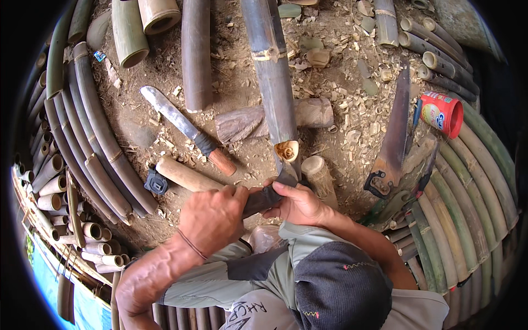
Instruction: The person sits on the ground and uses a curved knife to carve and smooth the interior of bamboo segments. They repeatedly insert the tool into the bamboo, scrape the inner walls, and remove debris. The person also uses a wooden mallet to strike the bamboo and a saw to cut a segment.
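Observation:
A large grey-brown bamboo pole (276, 93) runs from the far edge toward me, its near end cut to show a hollow tip. Against that end lies a short, wide blade (288, 175) with a dark, black-wrapped handle (258, 201); it looks like a knife, partly hidden by my fingers. My left hand (213, 212) is closed in a fist round the handle's rear. Further forward, my right hand (300, 204) pinches the front of the handle, its thumb on top near the blade. Beneath the pole, a wooden log (236, 124) lies crosswise.
A machete (179, 124) and a wooden club (187, 175) lie left, near a black tape measure (156, 181). At right are a handsaw (393, 132), a red can (441, 114) and a short stump (319, 177). Bamboo is stacked both sides (96, 132); a dark cap (341, 283) is low.

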The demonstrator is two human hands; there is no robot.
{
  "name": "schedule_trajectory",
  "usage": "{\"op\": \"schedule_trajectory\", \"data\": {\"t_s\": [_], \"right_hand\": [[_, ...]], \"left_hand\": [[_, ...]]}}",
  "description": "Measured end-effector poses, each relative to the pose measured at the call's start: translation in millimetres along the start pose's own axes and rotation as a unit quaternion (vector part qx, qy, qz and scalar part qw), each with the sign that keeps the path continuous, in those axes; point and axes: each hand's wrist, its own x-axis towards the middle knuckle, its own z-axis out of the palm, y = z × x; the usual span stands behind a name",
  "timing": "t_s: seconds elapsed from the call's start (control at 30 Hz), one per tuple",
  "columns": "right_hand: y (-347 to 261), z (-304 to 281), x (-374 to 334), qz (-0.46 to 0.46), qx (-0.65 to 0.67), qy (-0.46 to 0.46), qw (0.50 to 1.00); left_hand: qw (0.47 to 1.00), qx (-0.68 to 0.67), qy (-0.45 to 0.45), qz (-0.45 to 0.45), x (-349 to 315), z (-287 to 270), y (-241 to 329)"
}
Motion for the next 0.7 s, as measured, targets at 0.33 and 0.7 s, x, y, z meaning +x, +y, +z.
{"op": "schedule_trajectory", "data": {"t_s": [0.33, 0.7], "right_hand": [[-11, 6, -1, -0.002, -0.278, 0.166, 0.946], [-28, 7, -10, -0.145, -0.625, 0.322, 0.696]], "left_hand": [[0.962, -0.267, 0.002, -0.062, 8, 92, -26], [0.811, -0.527, 0.129, -0.221, 46, 154, 121]]}}
